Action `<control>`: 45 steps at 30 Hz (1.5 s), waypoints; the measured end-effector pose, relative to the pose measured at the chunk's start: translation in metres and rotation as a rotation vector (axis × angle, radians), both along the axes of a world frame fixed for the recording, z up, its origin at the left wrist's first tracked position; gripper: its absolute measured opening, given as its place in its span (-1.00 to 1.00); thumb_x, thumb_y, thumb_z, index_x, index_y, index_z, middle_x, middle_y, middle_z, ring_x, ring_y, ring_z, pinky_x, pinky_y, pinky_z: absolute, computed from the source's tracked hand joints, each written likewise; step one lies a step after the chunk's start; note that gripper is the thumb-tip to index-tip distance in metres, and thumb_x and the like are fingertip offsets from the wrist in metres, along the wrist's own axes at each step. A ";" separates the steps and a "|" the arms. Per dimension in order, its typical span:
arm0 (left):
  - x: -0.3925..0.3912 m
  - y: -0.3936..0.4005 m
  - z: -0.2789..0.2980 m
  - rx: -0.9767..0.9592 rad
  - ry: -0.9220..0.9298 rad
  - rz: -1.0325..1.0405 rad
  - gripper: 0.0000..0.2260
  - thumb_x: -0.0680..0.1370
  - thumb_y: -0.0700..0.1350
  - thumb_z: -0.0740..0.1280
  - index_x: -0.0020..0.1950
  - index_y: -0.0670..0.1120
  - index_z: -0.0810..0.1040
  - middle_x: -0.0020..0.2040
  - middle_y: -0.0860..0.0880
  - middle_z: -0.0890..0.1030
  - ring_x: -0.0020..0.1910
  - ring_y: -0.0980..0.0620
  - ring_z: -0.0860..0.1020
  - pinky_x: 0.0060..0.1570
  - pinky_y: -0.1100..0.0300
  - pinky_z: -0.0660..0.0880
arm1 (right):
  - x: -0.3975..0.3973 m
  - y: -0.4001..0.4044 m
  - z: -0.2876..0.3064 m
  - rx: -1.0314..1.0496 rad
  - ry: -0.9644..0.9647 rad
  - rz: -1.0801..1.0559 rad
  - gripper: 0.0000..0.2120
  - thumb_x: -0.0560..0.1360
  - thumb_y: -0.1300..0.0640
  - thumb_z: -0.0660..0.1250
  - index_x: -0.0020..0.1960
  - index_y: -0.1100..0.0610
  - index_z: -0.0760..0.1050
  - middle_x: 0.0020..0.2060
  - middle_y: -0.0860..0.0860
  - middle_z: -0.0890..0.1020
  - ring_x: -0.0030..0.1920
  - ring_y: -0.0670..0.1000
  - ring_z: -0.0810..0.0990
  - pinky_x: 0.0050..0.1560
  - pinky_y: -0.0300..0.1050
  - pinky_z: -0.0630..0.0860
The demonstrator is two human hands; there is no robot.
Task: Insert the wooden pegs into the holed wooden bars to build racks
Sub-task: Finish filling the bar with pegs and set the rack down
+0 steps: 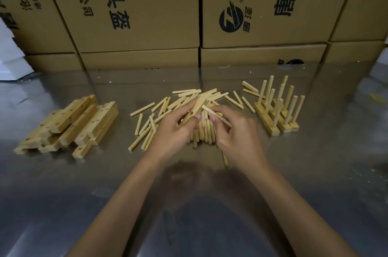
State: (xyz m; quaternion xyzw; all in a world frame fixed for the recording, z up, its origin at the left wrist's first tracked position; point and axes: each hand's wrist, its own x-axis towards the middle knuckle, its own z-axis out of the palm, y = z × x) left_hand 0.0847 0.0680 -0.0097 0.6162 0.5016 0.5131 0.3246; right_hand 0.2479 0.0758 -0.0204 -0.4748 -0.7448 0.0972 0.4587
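Note:
My left hand (pixel 175 130) grips a holed wooden bar (pixel 194 110), tilted up over the middle of the table, one hole showing near my thumb. My right hand (pixel 233 130) pinches a wooden peg (pixel 216 115) whose far end lies against the bar's upper side. Below both hands lies a loose pile of pegs (pixel 159 118). A stack of holed bars (pixel 69 124) sits at the left. Finished racks (pixel 277 109) with upright pegs stand at the right.
The work surface is a reflective metal table (pixel 189 204). A wall of printed cardboard boxes (pixel 147 15) stands along its far edge. A white object (pixel 10 53) shows at the far left. A few stray pegs (pixel 247 94) lie between pile and racks.

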 end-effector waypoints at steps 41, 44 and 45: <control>-0.022 0.012 -0.016 -0.335 -0.698 0.138 -0.76 0.61 -0.09 0.35 0.23 -0.14 0.58 -0.26 -0.11 0.67 -0.44 0.07 0.57 -0.48 0.22 0.53 | -0.014 -0.015 0.008 -0.406 0.110 0.258 -0.88 0.56 0.18 0.30 -0.01 -0.03 0.55 -0.30 -0.11 0.60 -0.33 -0.13 0.52 -0.30 -0.16 0.44; -0.017 0.009 -0.014 -0.319 -0.683 0.058 -0.83 0.61 -0.08 0.34 0.13 -0.11 0.63 -0.25 -0.12 0.65 -0.39 0.04 0.59 -0.48 0.23 0.51 | -0.020 -0.018 0.000 -0.206 -0.051 0.267 -0.80 0.58 0.20 0.26 0.13 -0.01 0.57 -0.09 -0.22 0.57 -0.10 -0.19 0.52 -0.14 -0.29 0.44; -0.017 0.008 -0.013 -0.312 -0.678 0.050 -0.85 0.61 -0.09 0.35 0.10 -0.10 0.64 -0.25 -0.13 0.65 -0.40 0.04 0.58 -0.48 0.23 0.50 | -0.020 -0.018 -0.002 -0.163 -0.090 0.239 -0.79 0.59 0.20 0.26 0.15 0.01 0.57 -0.05 -0.17 0.58 -0.05 -0.18 0.52 -0.09 -0.23 0.47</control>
